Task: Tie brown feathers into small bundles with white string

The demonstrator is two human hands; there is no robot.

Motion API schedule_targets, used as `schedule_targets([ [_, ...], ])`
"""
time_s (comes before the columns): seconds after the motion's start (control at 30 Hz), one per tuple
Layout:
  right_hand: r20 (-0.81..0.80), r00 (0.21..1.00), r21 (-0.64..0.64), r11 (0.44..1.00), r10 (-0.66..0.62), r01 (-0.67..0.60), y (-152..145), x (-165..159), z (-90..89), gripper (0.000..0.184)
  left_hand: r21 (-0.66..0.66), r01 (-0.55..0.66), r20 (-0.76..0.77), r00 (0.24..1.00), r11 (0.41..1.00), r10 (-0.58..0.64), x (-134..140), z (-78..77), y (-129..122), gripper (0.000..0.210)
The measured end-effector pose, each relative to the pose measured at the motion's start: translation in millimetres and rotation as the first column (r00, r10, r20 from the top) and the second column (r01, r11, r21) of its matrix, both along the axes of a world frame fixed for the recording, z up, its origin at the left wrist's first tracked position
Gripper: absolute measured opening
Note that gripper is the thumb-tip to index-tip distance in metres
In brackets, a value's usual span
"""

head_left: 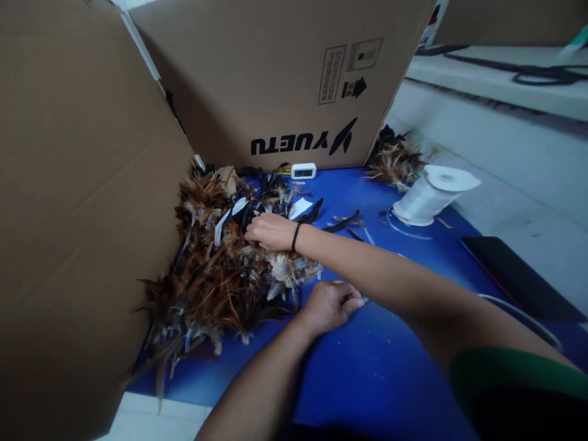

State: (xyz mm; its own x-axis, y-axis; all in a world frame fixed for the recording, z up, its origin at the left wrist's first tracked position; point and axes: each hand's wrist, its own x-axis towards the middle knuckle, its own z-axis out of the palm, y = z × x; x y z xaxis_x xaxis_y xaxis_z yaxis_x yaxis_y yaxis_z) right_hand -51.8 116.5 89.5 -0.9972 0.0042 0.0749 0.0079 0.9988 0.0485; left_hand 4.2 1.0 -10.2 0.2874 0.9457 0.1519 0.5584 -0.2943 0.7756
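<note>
A large heap of brown, black and pale feathers (pixel 206 288) covers the left side of the blue tabletop (pixel 367 367). My right hand (pixel 273 231), with a black band at the wrist, reaches across my left arm into this heap. Its fingers are curled down among the feathers, and their tips are hidden. In front of it, my left hand (pixel 331 305) rests low over the table with thumb and fingers pinched together. Something small and pale shows at its fingertips, too little to name. White paper strips (pixel 229 220) lie on the heap beside my right hand.
Cardboard boxes (pixel 275 79) stand behind and at the left. A small white digital display (pixel 304 171) sits at the back. On the right are a white spool (pixel 432 196) with clear line, a feather bunch (pixel 395 160) and a flat black object (pixel 523 275).
</note>
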Motion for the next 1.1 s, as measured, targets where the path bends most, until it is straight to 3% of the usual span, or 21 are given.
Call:
schedule_targets([
  [0.2,-0.034,0.999,-0.015,1.000,-0.022,0.022,-0.5,19.5,-4.9,0.018,0.005,-0.012,0.007,1.000,1.000,0.012,1.1,1.3,0.1,0.012],
  [0.47,0.074,0.985,0.005,0.988,-0.154,0.154,-2.6,2.0,-25.7,0.024,0.019,-0.004,-0.066,0.998,1.000,0.006,0.0,-3.4,1.1,0.015],
  [0.57,0.085,0.985,0.010,0.989,-0.149,0.149,-4.4,1.1,-20.1,0.023,0.013,-0.009,-0.057,0.998,1.000,0.010,-0.2,-2.0,0.9,0.016],
  [0.77,-0.059,0.996,0.110,0.992,-0.062,0.068,-13.0,18.7,7.1,0.024,0.021,-0.011,0.025,1.000,1.000,0.011,0.5,-0.2,0.0,0.015],
  [0.9,-0.115,0.993,0.140,0.990,0.015,0.001,-17.0,33.1,3.9,0.024,0.033,-0.021,0.059,0.998,0.999,0.019,1.2,-3.2,0.1,0.015],
  [1.0,-0.044,0.998,0.087,0.995,0.047,-0.043,-14.4,46.5,-7.8,0.020,0.034,-0.031,0.076,0.997,0.999,0.029,1.4,-4.3,-0.2,0.014],
  [1.1,-0.055,0.998,-0.047,0.998,-0.036,0.034,-11.0,62.3,-16.0,0.018,0.029,-0.020,0.099,0.995,0.999,0.017,1.3,-3.0,-0.8,0.016],
])
